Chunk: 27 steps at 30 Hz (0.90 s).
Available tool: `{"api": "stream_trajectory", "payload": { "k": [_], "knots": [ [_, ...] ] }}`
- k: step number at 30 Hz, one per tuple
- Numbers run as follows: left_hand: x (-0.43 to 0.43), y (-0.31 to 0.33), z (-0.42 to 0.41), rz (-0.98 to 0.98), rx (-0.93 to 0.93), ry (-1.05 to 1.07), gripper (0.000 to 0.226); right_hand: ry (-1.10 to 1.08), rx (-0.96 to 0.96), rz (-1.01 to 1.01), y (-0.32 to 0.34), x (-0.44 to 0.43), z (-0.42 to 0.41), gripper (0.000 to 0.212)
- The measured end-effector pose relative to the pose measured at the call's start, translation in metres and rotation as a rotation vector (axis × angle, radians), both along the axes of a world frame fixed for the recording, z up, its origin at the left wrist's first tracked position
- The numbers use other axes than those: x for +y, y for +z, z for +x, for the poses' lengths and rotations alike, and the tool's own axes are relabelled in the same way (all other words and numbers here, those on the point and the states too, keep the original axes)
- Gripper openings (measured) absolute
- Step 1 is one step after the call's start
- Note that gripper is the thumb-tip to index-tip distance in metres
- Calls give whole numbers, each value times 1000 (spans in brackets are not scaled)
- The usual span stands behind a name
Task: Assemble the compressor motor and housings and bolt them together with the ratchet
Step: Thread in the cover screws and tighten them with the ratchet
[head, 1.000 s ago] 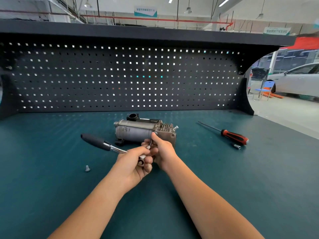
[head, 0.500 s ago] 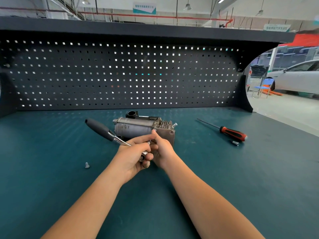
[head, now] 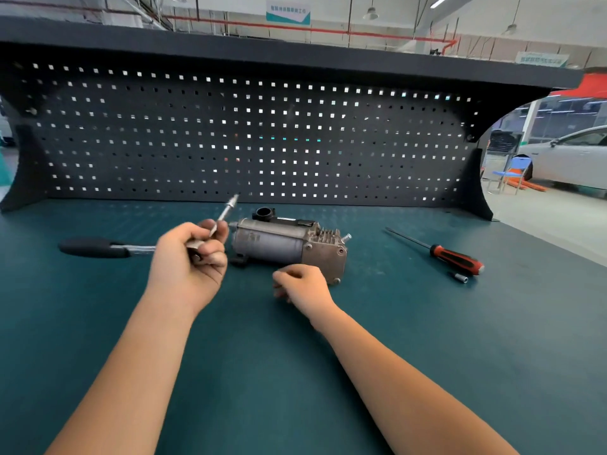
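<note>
The compressor (head: pixel 289 244) is found lying on its side on the counter (head: pixel 98 323), about midway between the left and right edges and nearer the back edge than the front. Its cylindrical motor end is turned toward the left edge and its finned housing end toward the right. A black ring-shaped fitting is seen on its top at the rear.

The ratchet (head: pixel 108 247) is gripped at its head by the left hand (head: pixel 189 257), with the fingers clenched round it. The black handle is pointed toward the left edge. A slim metal extension (head: pixel 226 211) is seen rising from the fist, tilted up and toward the back edge, with its tip just beside the motor end and apart from it.

The right hand (head: pixel 302 285) is held just in front of the housing end, with the fingers loosely curled. Nothing is seen in its grasp, and contact with the compressor cannot be confirmed.

A screwdriver (head: pixel 456 257) with a red and black handle is noted lying toward the right edge, well apart from the compressor. A small socket (head: pixel 460 277) is lying just beside its handle. A dark pegboard (head: pixel 246 136) is mounted along the back edge.
</note>
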<state>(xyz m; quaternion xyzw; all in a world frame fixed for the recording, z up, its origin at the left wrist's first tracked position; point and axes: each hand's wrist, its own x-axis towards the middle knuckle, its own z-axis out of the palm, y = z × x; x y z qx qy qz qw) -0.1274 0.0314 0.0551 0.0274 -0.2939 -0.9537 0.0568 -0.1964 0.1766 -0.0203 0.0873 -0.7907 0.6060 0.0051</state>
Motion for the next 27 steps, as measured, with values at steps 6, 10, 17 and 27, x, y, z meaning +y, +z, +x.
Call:
{"api": "stream_trajectory", "payload": {
  "k": [6,10,17,27],
  "knots": [
    [-54,-14,-5,397,100,103,17,223,273,474,-1,-55,16,23],
    [-71,-24,-7,639,145,203,16,263,307,597,1,-94,20,27],
    [-67,-23,-9,681,123,215,18,216,356,614,-4,-114,20,25],
    [-27,-35,-25,297,-26,15,15,-328,357,73,5,52,-1,26]
  ]
}}
